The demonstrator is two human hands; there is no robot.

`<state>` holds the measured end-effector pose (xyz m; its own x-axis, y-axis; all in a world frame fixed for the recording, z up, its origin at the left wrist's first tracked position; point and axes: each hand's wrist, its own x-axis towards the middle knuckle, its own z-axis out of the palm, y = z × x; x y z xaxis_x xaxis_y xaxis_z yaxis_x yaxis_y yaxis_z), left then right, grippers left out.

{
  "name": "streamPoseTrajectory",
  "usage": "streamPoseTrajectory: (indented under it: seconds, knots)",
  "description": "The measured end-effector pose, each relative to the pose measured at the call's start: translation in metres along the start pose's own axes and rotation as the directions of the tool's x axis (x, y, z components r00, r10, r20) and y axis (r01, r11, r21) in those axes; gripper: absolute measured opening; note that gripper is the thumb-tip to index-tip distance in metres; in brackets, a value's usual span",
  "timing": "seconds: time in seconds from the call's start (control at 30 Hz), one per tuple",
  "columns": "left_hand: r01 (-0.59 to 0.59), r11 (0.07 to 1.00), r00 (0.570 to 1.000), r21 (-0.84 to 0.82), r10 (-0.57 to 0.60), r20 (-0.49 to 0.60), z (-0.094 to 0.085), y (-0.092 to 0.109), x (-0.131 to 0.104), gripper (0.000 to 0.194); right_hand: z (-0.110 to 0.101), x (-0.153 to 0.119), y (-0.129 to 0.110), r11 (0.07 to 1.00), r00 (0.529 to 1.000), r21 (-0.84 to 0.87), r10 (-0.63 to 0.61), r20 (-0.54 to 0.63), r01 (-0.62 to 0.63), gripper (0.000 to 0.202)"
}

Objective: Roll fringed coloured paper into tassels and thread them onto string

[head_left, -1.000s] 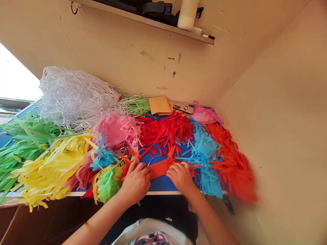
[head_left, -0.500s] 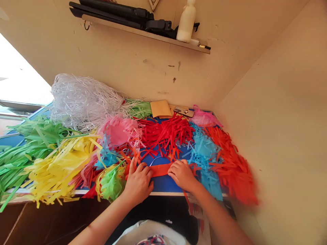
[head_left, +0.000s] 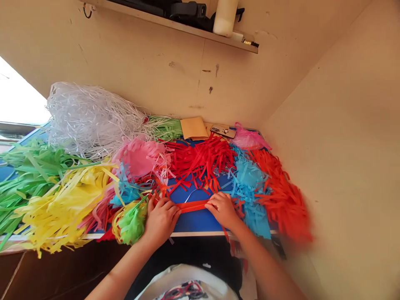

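Observation:
A folded band of orange-red fringed paper (head_left: 192,206) stretches flat between my two hands over the blue tabletop (head_left: 196,225). My left hand (head_left: 162,216) is closed on its left end, where loose orange strips poke out past the fingers. The right end is pinched by my right hand (head_left: 220,207), thumb against fingers. A thin white string (head_left: 189,196) curves on the table just behind the band. Close to my left hand lies a green and yellow fringed bundle (head_left: 133,221). Blue fringed paper (head_left: 250,179) is beyond my right hand.
Red fringe (head_left: 203,160), pink fringe (head_left: 139,158), yellow fringe (head_left: 68,200) and green fringe (head_left: 37,175) cover much of the table. White shredded strips (head_left: 90,116) heap at the back left. A phone (head_left: 223,131) and a tan envelope (head_left: 193,128) lie near the wall, below a shelf (head_left: 175,25).
The band between my hands looks narrower, folded over lengthwise. My left hand has shifted slightly left in view. The camera has tilted down a little.

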<state>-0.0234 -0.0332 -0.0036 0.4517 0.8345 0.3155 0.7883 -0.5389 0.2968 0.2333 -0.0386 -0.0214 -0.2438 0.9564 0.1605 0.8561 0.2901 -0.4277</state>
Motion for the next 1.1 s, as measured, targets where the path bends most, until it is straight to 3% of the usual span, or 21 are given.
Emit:
streamPoseTrajectory:
  seconds: [0.13,0.33,0.5,0.6,0.67,0.73,0.83,0.9,0.93,1.0,1.1]
  knots:
    - [0.072,0.991,0.996,0.112,-0.077,0.037,0.007,0.003,0.009,0.032,0.005,0.006,-0.008,0.989,0.993,-0.096,0.113,-0.044,-0.117,0.026]
    - [0.085,0.985,0.991,0.153,-0.099,0.086,0.009,0.007,0.019,0.036,0.014,0.012,-0.008,0.979,0.989,-0.148,0.126,-0.08,-0.137,0.026]
    - [0.106,0.983,0.991,0.15,-0.116,0.063,0.009,0.006,0.023,0.027,0.004,0.008,-0.011,0.977,0.986,-0.165,0.113,-0.124,-0.133,0.004]
    - [0.042,0.991,0.997,0.128,-0.05,0.055,0.004,0.007,0.022,0.018,-0.006,0.003,-0.013,0.983,0.993,-0.181,-0.049,-0.109,0.029,0.012]
    - [-0.039,0.992,0.998,0.12,0.032,0.06,0.001,0.01,0.021,0.022,-0.009,0.0,-0.012,0.961,0.976,-0.195,-0.21,-0.064,0.194,0.008]
    - [-0.078,0.989,0.996,0.128,0.071,0.056,-0.001,0.016,0.018,0.021,-0.009,0.0,-0.011,0.938,0.954,-0.203,-0.296,-0.047,0.281,0.004]
    - [-0.062,0.988,0.998,0.144,0.057,0.041,0.001,0.026,0.016,0.013,-0.008,0.002,-0.013,0.945,0.954,-0.183,-0.29,-0.077,0.272,0.01]
    - [-0.053,0.986,0.999,0.157,0.05,0.02,0.004,0.032,0.016,0.015,-0.008,0.002,-0.02,0.956,0.964,-0.179,-0.251,-0.088,0.232,0.002]
    - [-0.052,0.985,0.999,0.162,0.052,0.004,0.006,0.033,0.016,0.017,-0.008,0.002,-0.025,0.957,0.967,-0.189,-0.24,-0.082,0.222,0.01]
    - [-0.059,0.985,0.998,0.163,0.064,-0.025,0.009,0.033,0.016,0.02,-0.005,-0.001,-0.033,0.944,0.964,-0.23,-0.257,-0.066,0.236,0.022]
    - [-0.082,0.987,0.996,0.137,0.087,-0.036,0.011,0.027,0.012,0.02,0.005,-0.007,-0.032,0.92,0.949,-0.28,-0.306,-0.071,0.275,0.016]
